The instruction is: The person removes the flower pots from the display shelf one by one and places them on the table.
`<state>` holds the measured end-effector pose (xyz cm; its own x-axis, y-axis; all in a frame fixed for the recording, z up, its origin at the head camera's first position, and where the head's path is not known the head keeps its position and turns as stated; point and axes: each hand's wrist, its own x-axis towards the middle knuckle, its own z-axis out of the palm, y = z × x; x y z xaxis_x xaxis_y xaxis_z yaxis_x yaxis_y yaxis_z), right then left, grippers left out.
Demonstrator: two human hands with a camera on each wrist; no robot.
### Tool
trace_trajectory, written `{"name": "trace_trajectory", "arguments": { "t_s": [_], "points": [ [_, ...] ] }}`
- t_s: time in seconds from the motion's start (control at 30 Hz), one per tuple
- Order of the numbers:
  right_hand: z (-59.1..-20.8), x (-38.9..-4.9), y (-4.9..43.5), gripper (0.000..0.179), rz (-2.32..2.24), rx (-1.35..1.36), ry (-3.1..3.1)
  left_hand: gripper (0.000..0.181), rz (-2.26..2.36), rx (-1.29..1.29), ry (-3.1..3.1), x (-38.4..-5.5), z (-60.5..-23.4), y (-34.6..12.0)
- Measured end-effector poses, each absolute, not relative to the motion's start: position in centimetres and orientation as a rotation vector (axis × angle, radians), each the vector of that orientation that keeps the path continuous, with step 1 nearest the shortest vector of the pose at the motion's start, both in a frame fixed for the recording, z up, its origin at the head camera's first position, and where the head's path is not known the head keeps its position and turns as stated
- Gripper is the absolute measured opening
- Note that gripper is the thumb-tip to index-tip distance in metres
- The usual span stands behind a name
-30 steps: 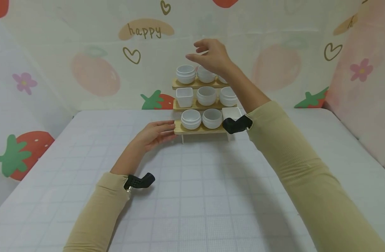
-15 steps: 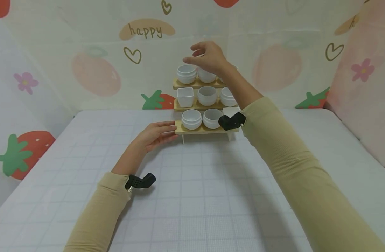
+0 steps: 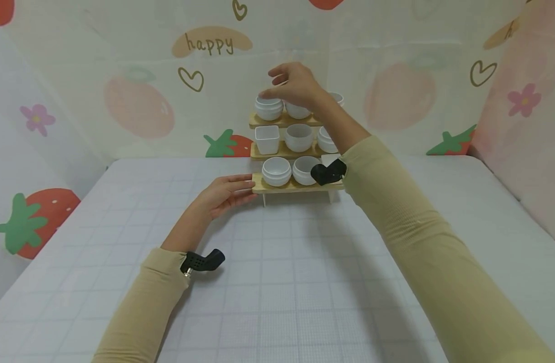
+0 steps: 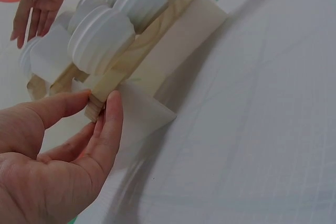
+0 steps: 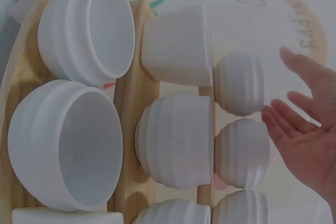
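A three-step wooden stand (image 3: 300, 188) with white legs holds several small white pots, most round and some square. My left hand (image 3: 220, 194) pinches the left end of the lowest board (image 4: 144, 48) between thumb and fingers. Above the top step, my right hand (image 3: 295, 86) reaches with fingers relaxed and nothing in them. Its thumb overlaps the rim of the top-left round pot (image 3: 269, 111) in the head view. From the right wrist, that hand (image 5: 310, 124) appears beside the upper round pots (image 5: 242, 153). Below them stands a square pot (image 3: 267, 140) on the middle step.
The stand sits toward the back of a table (image 3: 277, 282) covered with a pale grid cloth. Behind it hangs a curtain (image 3: 350, 30) printed with strawberries and hearts. My right forearm (image 3: 423, 222) passes in front of the stand's right side, partly hiding pots there.
My right hand has come down and left, toward the top-left pot, and the forearm has swung left with it. The left hand keeps its hold on the lowest board.
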<state>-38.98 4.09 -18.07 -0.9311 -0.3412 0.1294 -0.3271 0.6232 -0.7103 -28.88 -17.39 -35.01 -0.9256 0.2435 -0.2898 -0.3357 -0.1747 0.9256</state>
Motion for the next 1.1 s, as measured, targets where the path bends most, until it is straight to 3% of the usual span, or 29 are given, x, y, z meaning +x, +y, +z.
{"name": "trace_trajectory", "arguments": {
  "t_s": [0.6,1.1],
  "points": [
    [-16.6,-39.7,3.1,0.067,-0.823,-0.669,2.808,0.055,2.141,-0.141,1.727,-29.0,-35.0,-17.6],
    [-16.3,-40.4,2.9,0.062,-0.782,-0.703,2.709,0.055,2.146,-0.132,1.721,-28.8,-35.1,-17.7]
  ]
}}
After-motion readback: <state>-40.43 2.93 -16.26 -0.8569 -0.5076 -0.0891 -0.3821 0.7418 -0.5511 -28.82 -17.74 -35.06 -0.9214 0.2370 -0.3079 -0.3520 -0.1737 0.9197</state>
